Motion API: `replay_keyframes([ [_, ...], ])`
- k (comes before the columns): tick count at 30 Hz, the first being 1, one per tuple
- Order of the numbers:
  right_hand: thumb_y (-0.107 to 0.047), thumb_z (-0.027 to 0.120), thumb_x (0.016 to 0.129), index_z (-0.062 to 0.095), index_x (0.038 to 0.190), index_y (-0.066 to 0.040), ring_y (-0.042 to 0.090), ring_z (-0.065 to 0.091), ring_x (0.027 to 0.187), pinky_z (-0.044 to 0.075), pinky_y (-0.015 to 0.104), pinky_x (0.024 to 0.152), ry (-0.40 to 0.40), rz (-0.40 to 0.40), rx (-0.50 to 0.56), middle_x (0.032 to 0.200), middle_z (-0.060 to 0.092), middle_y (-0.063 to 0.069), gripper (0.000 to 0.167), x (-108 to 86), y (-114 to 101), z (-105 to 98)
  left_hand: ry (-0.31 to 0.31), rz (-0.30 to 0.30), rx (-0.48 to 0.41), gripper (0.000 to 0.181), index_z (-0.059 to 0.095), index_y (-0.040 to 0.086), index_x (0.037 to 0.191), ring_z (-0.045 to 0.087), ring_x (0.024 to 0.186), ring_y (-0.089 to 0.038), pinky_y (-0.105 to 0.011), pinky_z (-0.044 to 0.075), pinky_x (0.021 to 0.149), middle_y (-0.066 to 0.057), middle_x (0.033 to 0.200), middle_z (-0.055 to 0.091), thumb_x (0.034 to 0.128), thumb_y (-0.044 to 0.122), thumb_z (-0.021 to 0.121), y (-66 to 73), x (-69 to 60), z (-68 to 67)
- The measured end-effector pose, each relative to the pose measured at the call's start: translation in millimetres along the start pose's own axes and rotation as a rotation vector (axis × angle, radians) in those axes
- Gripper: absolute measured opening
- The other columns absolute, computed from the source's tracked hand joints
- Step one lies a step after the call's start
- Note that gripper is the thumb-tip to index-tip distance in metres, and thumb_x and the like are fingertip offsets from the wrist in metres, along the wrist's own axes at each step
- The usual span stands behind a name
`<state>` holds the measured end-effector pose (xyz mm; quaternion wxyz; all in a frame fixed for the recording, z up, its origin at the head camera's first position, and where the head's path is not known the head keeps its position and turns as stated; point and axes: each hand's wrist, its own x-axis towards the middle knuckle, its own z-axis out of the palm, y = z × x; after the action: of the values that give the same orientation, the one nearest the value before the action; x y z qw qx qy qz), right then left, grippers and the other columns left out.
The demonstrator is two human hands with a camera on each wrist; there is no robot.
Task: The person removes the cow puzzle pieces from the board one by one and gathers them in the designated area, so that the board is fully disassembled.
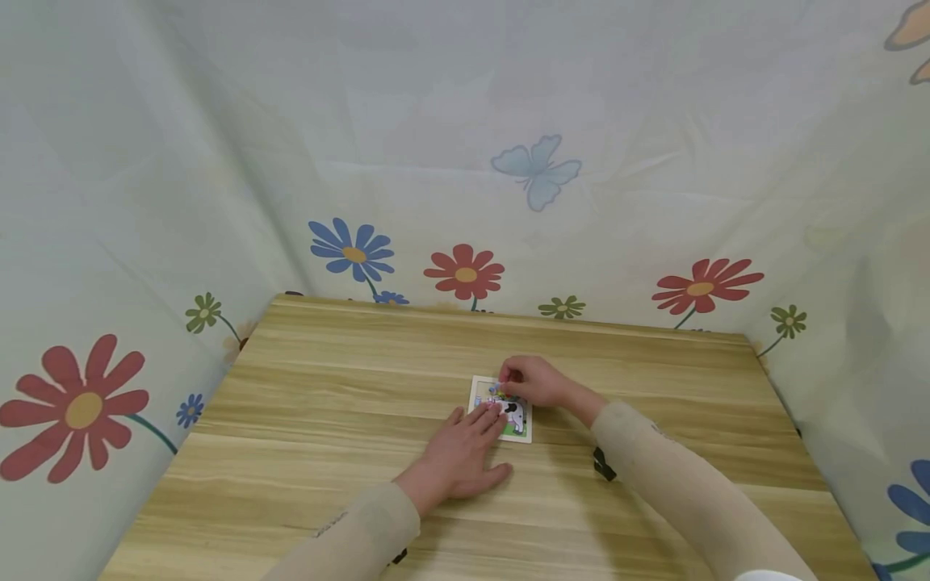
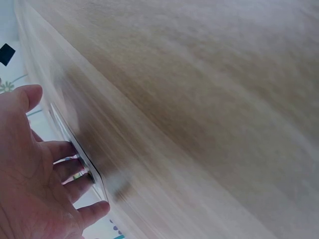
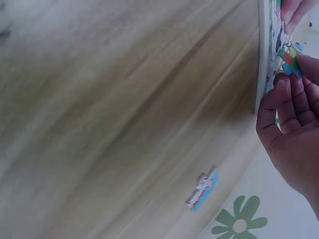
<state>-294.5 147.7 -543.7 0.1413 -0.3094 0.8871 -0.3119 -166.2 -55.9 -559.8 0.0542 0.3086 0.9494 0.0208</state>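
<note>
Right wrist view: the right hand pinches a small green-and-red puzzle piece between thumb and fingers, at the far end of the cow puzzle board. The board stretches from there back toward the left hand, whose straight, spread fingers rest on its near left part. Whether the pinched piece touches the board is hidden; a loose piece on the tabletop shows only steeply foreshortened.

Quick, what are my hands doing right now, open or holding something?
Left hand: open, resting on the puzzle board.
Right hand: closed, pinching a colourful puzzle piece.
</note>
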Motion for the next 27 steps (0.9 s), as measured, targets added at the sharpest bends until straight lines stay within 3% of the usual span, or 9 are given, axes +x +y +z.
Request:
replay_keyframes([
  [9, -0.012, 0.07, 0.102, 0.068, 0.095, -0.014, 0.01, 0.055, 0.079, 0.052, 0.031, 0.075, 0.025, -0.155, -0.318, 0.089, 0.061, -0.004, 0.008, -3.8, -12, 3, 0.005, 0.007, -0.009, 0.079, 0.038, 0.014, 0.168, 0.032, 0.16, -0.026, -0.055, 0.03, 0.128, -0.006, 0.174, 0.033, 0.106, 0.063, 0.044, 0.6, -1.0, -3.1],
  [13, -0.013, 0.07, 0.103, 0.067, 0.095, -0.015, 0.011, 0.055, 0.08, 0.054, 0.033, 0.076, 0.065, -0.216, -0.395, 0.091, 0.061, -0.004, 0.009, -8.9, -13, 6, 0.003, 0.003, -0.023, 0.078, 0.038, 0.014, 0.167, 0.032, 0.16, -0.026, -0.056, 0.03, 0.127, -0.006, 0.174, 0.033, 0.1063, 0.062, 0.044, 0.9, -0.4, -4.6],
  [22, -0.011, 0.071, 0.102, 0.067, 0.096, -0.013, 0.012, 0.056, 0.083, 0.054, 0.033, 0.078, 0.113, -0.226, -0.331, 0.092, 0.061, -0.002, 0.007, -14.1, -10, 9, -0.011, -0.018, -0.063, 0.077, 0.039, 0.015, 0.167, 0.031, 0.161, -0.025, -0.056, 0.029, 0.128, -0.005, 0.175, 0.032, 0.1064, 0.062, 0.044, 0.6, 0.6, -4.4],
  [27, -0.011, 0.071, 0.102, 0.068, 0.097, -0.013, 0.011, 0.056, 0.083, 0.054, 0.032, 0.077, 0.116, -0.191, -0.244, 0.093, 0.062, -0.003, 0.007, -15.9, -8, 7, -0.022, -0.023, -0.063, 0.077, 0.039, 0.016, 0.168, 0.03, 0.161, -0.025, -0.056, 0.029, 0.128, -0.004, 0.175, 0.032, 0.1064, 0.062, 0.044, 0.9, 0.8, -5.8],
])
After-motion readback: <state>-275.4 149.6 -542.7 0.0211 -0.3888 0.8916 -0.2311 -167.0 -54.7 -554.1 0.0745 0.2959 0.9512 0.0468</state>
